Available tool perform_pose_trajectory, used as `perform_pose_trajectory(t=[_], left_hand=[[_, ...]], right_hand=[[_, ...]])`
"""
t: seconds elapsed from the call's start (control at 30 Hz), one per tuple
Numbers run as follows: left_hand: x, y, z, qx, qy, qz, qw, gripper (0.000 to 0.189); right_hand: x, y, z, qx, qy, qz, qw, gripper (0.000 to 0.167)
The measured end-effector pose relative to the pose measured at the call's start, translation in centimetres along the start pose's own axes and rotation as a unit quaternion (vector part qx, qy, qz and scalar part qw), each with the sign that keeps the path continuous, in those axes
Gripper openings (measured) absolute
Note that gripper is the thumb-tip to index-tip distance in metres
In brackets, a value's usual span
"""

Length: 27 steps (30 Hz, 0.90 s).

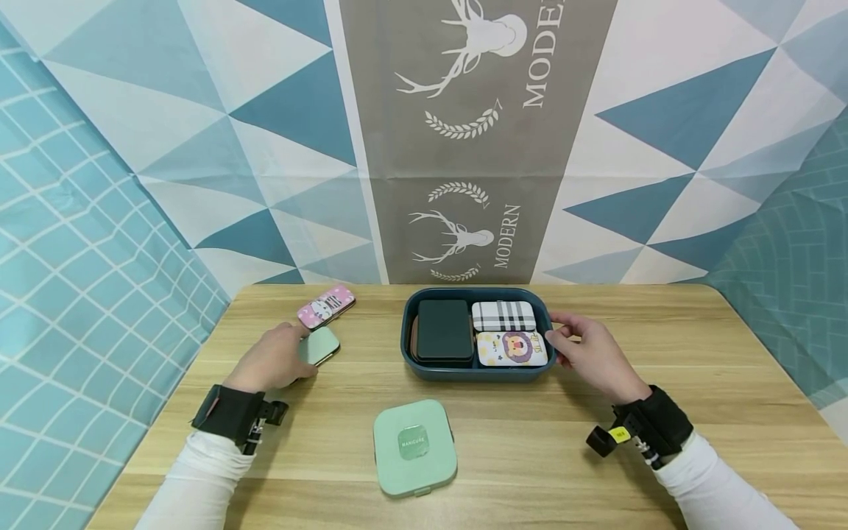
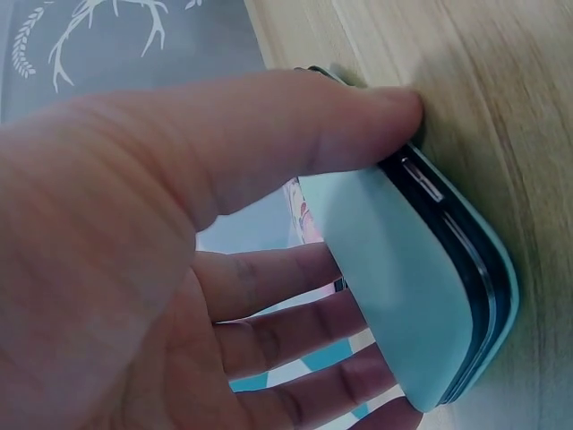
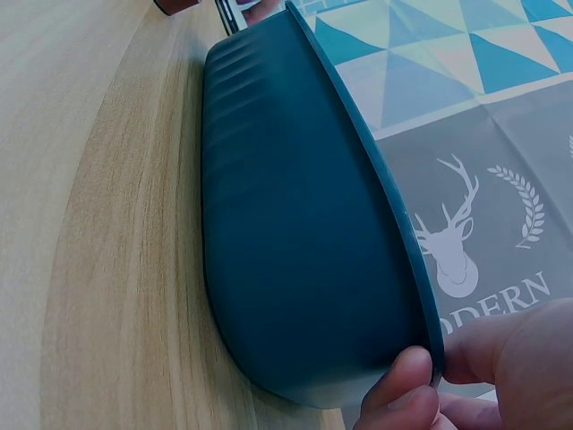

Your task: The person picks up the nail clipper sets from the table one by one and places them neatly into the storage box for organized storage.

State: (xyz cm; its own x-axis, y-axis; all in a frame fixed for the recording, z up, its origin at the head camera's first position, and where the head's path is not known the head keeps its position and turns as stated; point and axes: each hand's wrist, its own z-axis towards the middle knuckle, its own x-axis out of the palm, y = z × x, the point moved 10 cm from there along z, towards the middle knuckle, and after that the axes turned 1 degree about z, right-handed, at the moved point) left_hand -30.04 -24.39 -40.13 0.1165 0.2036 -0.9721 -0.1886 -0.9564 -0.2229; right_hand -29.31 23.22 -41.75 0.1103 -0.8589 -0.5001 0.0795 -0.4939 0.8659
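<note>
My left hand point(image 1: 274, 358) holds a small mint-green case point(image 1: 319, 346) with rounded corners at the left of the table. In the left wrist view, the thumb lies on one edge of the case point(image 2: 403, 278) and the fingers on the opposite edge. On the right, my right hand point(image 1: 592, 351) pinches the rim of a dark blue storage bin point(image 1: 477, 374) between thumb and fingers. Inside the bin sit a dark green case point(image 1: 445, 329), a black-and-white plaid case point(image 1: 503, 316) and a lion-print case point(image 1: 512, 349). A brown edge shows beside the dark green case.
A pink cartoon-print case point(image 1: 326, 306) lies just beyond my left hand. Nearer the front is a square mint-green box point(image 1: 415, 447) marked MANICURE. The wooden table point(image 1: 530, 456) meets a patterned cloth backdrop point(image 1: 464, 147) behind the bin.
</note>
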Motion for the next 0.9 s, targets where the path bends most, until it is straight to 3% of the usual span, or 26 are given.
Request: perform_pose_trajectory(t=[0.9], left_hand=[[-0.18, 0.36, 0.04, -0.002, -0.004, -0.012, 0.9999, 0.078]], right_hand=[[-0.04, -0.13, 0.07, 0.008, 0.000, 0.010, 0.9999, 0.049]])
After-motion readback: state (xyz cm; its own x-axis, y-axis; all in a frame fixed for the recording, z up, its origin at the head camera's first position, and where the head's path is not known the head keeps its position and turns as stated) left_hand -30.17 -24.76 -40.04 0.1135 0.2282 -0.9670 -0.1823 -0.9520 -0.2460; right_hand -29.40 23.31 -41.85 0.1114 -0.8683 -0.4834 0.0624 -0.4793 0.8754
